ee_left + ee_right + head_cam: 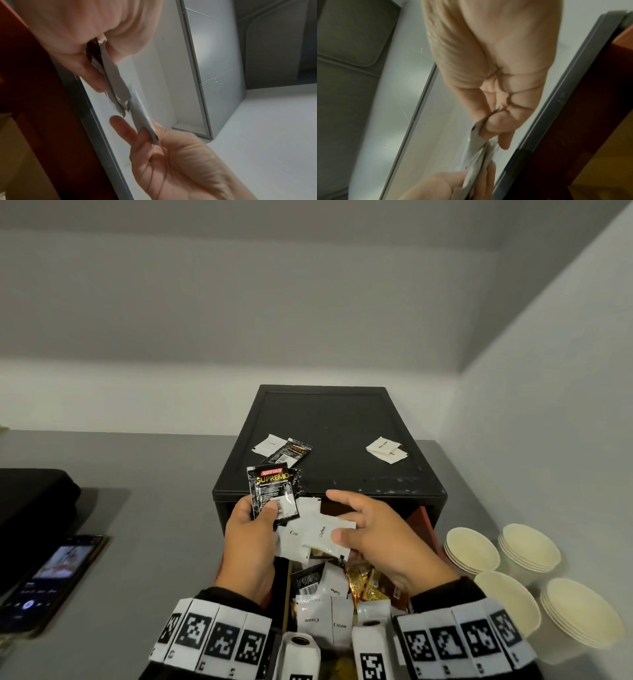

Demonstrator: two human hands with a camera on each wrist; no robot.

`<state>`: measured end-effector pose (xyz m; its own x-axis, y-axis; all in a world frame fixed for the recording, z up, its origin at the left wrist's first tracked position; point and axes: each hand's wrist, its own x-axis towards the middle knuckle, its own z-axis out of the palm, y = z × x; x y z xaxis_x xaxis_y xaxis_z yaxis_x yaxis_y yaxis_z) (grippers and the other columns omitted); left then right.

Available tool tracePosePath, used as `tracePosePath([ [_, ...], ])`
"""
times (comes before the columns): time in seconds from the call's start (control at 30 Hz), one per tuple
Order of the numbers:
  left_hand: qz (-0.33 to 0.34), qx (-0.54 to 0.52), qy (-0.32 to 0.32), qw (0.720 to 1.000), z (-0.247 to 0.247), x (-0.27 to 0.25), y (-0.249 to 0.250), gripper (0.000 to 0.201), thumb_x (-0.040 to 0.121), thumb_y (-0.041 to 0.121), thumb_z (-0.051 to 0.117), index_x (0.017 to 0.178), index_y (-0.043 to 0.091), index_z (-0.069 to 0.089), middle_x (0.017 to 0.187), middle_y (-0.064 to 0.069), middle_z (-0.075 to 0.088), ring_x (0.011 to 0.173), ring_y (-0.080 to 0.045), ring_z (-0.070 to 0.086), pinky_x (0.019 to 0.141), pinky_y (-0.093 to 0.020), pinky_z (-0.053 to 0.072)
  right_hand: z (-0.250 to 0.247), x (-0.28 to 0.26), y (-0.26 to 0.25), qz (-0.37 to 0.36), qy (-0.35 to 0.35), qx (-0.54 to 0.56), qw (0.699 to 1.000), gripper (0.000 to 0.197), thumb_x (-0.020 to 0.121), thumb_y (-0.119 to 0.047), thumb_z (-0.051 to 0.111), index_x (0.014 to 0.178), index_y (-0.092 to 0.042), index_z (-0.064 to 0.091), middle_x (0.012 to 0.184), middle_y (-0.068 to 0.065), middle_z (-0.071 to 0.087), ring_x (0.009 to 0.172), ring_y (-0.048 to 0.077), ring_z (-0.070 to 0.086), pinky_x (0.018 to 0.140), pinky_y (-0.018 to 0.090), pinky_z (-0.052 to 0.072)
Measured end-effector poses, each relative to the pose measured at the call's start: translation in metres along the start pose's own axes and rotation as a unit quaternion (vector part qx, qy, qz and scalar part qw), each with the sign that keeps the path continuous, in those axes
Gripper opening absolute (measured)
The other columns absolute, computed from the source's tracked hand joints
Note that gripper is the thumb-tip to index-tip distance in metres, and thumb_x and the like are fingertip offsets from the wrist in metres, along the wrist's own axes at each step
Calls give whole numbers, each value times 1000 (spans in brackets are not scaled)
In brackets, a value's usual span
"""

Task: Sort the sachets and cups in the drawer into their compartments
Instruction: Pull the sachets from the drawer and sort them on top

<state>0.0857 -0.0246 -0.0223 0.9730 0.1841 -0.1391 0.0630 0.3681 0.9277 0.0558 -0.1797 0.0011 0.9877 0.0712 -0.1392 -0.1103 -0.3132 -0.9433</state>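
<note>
My left hand [255, 525] holds a fan of sachets over the open drawer: a black Kopiko Supremo sachet [272, 494] on top and white cream sachets [291, 534] beneath. My right hand [356, 525] pinches a white coffee sachet [327, 537] at its right edge, thumb on top. The drawer [329, 597] below is full of mixed white, black and gold sachets. In the left wrist view the sachets [111, 75] show edge-on between thumb and fingers; in the right wrist view the white sachet [479, 155] is edge-on too.
The black drawer box [329, 440] carries loose sachets on its top: a white and a black one [284, 450] at left, white ones [387, 450] at right. Stacks of cream paper cups [513, 577] stand to the right. A phone [48, 580] lies at left.
</note>
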Motion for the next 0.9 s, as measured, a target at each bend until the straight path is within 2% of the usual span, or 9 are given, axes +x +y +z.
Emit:
tracePosePath([
  [0.13, -9, -22, 27, 999, -5, 2, -2, 18, 96, 5, 48, 88, 15, 59, 62, -2, 60, 61, -18, 44, 56, -32, 36, -11, -9, -3, -19, 93, 24, 995, 34, 91, 0, 52, 91, -30, 68, 109, -7, 62, 74, 9, 60, 57, 16, 48],
  [0.23, -12, -32, 34, 999, -4, 0, 0, 18, 96, 4, 47, 87, 15, 59, 60, -1, 61, 59, -19, 46, 57, -33, 39, -11, -13, -3, 26, 142, 27, 989, 29, 95, -6, 48, 84, -23, 69, 101, -5, 60, 60, 8, 53, 50, 16, 44],
  [0.33, -14, -29, 29, 999, 0, -5, 1, 16, 96, 6, 48, 88, 15, 59, 67, -5, 60, 62, -22, 49, 60, -37, 43, 4, -12, -6, 52, 94, 4, 994, 13, 91, -28, 56, 87, -22, 67, 99, 1, 65, 74, 13, 61, 74, 31, 56],
  [0.4, -6, -19, 24, 1000, 3, -8, 1, 15, 96, 6, 48, 90, 14, 59, 69, -7, 59, 63, -22, 49, 59, -36, 43, 16, -10, -9, 52, 46, -41, 997, 36, 83, -45, 64, 94, -11, 68, 95, 6, 67, 83, 16, 64, 85, 38, 55],
  [0.47, -2, -16, 16, 1000, 5, -11, 2, 14, 96, 5, 47, 92, 13, 59, 71, -7, 60, 64, -22, 52, 55, -33, 45, 27, -4, -9, 40, 34, -74, 996, 51, 75, -49, 70, 90, -1, 64, 85, 12, 64, 76, 19, 61, 78, 41, 53],
  [0.6, 4, -16, 24, 1000, 6, -12, 5, 16, 96, 4, 46, 94, 13, 58, 84, -8, 67, 68, -19, 63, 47, -24, 53, 29, 2, -4, 36, 59, -60, 996, 36, 81, -31, 70, 61, -14, 46, 63, 4, 44, 59, 14, 44, 58, 27, 37],
  [0.7, -10, -45, 43, 998, 2, -10, 9, 15, 98, 3, 44, 96, 13, 56, 87, -6, 64, 72, -17, 63, 44, -18, 52, 24, 3, 7, 76, 45, 53, 995, 25, 87, -26, 64, 90, -1, 65, 80, 7, 64, 72, 19, 59, 61, 30, 48],
  [0.77, -15, -55, 46, 997, -2, -8, 10, 19, 97, 3, 43, 91, 16, 56, 88, -5, 64, 75, -17, 63, 46, -18, 53, 19, 4, 15, 102, 53, 102, 988, 33, 88, -24, 63, 107, 4, 61, 103, 19, 66, 86, 28, 63, 69, 35, 54],
  [0.9, -28, -33, 17, 999, -2, -9, 8, 18, 97, 4, 44, 92, 16, 58, 90, -6, 66, 76, -18, 64, 45, -19, 52, 19, 3, 18, 82, 19, 91, 992, 12, 94, -15, 55, 92, -13, 66, 97, 12, 70, 88, 26, 65, 80, 42, 54],
])
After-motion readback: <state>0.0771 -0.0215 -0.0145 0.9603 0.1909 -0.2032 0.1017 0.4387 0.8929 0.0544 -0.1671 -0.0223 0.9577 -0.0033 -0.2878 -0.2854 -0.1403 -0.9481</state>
